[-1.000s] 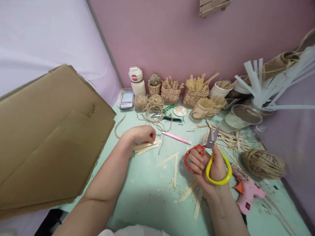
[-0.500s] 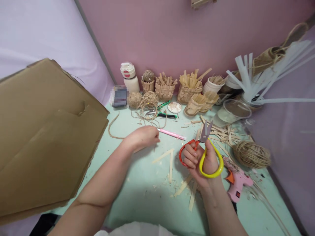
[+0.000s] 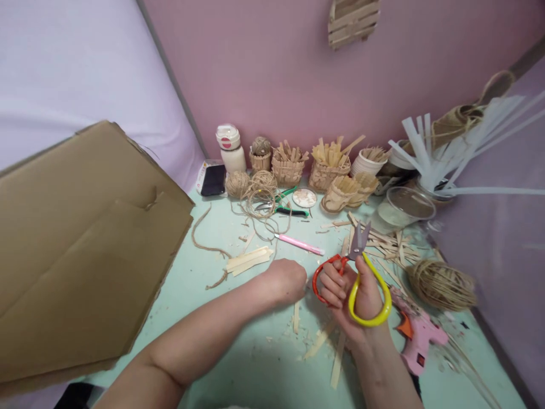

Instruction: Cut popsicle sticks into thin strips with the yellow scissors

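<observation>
My right hand point(image 3: 353, 295) is closed round a pair of scissors point(image 3: 355, 267) with one orange and one yellow loop handle; the short grey blades point up and away. My left hand point(image 3: 287, 279) lies curled, fingers down, on the mint-green table point(image 3: 255, 363) just left of the scissors, over thin wooden strips; what its fingers hold, if anything, is hidden. One strip point(image 3: 296, 317) pokes out below it. A small stack of flat wooden strips point(image 3: 249, 260) lies farther left.
A big cardboard sheet point(image 3: 85, 238) fills the left. A pink craft knife point(image 3: 300, 244), green-handled pliers point(image 3: 285, 204), twine coils point(image 3: 255, 190), a twine ball point(image 3: 443, 284), a pink glue gun point(image 3: 419, 341) and loose sticks point(image 3: 392, 241) lie about. Baskets of sticks point(image 3: 330, 165) and a bottle point(image 3: 230, 147) line the pink wall.
My left hand moved from the stack of strips near the pink knife toward me and rightward, now resting beside the scissors over the loose strips. My right hand kept the scissors upright.
</observation>
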`<state>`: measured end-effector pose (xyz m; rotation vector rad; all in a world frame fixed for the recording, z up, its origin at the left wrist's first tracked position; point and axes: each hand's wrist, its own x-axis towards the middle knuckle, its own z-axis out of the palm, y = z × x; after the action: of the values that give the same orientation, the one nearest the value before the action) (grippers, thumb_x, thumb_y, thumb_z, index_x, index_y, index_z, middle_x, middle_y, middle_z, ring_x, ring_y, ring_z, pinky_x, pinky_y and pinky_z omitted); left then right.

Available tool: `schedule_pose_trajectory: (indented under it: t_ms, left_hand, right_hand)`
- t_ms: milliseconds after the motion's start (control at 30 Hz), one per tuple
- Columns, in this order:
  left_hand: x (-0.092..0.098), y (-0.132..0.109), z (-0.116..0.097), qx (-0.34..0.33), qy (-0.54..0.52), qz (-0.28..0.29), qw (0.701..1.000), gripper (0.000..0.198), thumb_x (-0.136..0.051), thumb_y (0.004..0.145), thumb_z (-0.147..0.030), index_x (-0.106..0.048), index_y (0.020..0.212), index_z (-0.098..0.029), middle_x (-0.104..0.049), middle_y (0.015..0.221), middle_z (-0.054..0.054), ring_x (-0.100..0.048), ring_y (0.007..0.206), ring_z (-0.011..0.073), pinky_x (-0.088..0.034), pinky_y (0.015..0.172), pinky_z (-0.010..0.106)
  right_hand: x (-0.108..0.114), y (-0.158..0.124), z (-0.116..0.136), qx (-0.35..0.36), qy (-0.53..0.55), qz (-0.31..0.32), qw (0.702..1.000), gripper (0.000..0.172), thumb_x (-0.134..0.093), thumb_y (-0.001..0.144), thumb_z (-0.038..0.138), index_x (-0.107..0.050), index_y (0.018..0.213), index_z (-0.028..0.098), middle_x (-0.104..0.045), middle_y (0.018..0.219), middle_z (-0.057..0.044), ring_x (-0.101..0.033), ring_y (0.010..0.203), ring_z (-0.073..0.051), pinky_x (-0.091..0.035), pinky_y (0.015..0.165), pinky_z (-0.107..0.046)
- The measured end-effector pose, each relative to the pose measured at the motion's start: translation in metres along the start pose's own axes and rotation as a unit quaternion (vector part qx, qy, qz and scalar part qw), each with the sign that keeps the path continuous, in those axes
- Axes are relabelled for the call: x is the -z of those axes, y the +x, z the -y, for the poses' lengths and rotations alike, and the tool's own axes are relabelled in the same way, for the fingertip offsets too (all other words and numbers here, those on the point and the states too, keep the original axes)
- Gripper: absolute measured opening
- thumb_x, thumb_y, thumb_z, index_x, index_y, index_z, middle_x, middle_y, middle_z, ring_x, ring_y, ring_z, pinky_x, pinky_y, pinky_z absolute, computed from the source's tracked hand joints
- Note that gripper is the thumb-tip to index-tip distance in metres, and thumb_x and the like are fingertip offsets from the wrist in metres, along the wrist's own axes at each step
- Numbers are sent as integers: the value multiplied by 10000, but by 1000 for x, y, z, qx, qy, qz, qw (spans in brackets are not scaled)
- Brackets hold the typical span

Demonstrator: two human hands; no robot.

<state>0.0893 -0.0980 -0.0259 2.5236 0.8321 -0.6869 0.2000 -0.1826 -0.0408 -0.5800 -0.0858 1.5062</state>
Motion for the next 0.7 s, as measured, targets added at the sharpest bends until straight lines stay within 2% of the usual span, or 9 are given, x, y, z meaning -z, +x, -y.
schedule_pose_trajectory:
  t_ms: [133,233,300,367,400,467,567,633,700]
  left_hand:
    - [4,-3,-1,1,-5,10,1000,302,-527,733,-268,-714,905,-106,-699,848,209,-673,811,308,-503,610,338]
    - [14,-10,19,-6,-47,3,999,298,-575,709,-382,-711,776,-126,-697,757,165,-657,715,275,-475,576,320]
    - [26,-19,52,2,-128,-63,990,268,-581,707,-414,-688,718,-168,-692,711,88,-632,663,212,-458,577,278]
    - [41,-29,96,80,-222,-232,944,150,-587,697,-314,-666,746,-197,-695,746,20,-621,683,160,-460,627,234]
    - [49,-33,121,122,-226,-286,923,164,-551,711,-244,-656,829,-198,-702,845,22,-626,765,159,-467,691,234]
    - [63,-38,169,196,-221,-369,881,336,-432,755,-133,-583,1054,-163,-659,1085,92,-596,974,189,-451,842,293]
    - [75,-34,223,272,-217,-432,832,501,-419,715,-44,-462,1205,-138,-594,1216,146,-530,1126,228,-409,940,369]
    - [78,-26,245,290,-219,-440,821,531,-446,683,-24,-457,1200,-146,-616,1188,132,-528,1132,231,-400,953,373]
    - [79,-17,255,299,-221,-442,816,530,-467,654,-14,-479,1167,-147,-652,1122,113,-535,1116,230,-401,948,366]
  right_hand:
    - [1,0,-2,-5,-3,0,1000,318,-621,799,440,-558,652,164,-291,517,86,-164,397,-45,-240,316,-126]
    - [2,0,-2,-4,-4,-3,1000,328,-607,810,452,-564,654,166,-290,518,87,-162,392,-42,-254,315,-129]
    - [2,0,-1,-4,-5,-8,1000,329,-608,808,451,-567,651,165,-295,518,85,-166,393,-42,-251,315,-131]
    - [2,-1,-1,-3,-6,-15,1000,329,-621,798,446,-570,641,161,-303,513,83,-174,392,-39,-239,313,-129]
    - [1,-1,-1,-2,-6,-18,1000,329,-627,793,441,-571,634,159,-306,510,82,-176,392,-38,-230,312,-129]
    - [1,-2,-2,-2,-5,-16,1000,331,-631,792,430,-568,618,155,-307,504,80,-169,396,-39,-209,312,-130]
    - [0,-1,-5,-13,-6,-5,1000,326,-625,797,426,-574,618,159,-297,493,81,-144,402,-42,-195,314,-136]
    - [2,1,-6,-22,-4,-6,1000,324,-634,787,439,-578,623,166,-296,492,81,-142,399,-43,-192,312,-139]
    - [4,3,-7,-22,-1,-16,1000,329,-656,765,460,-578,625,172,-308,496,79,-152,393,-42,-191,306,-140]
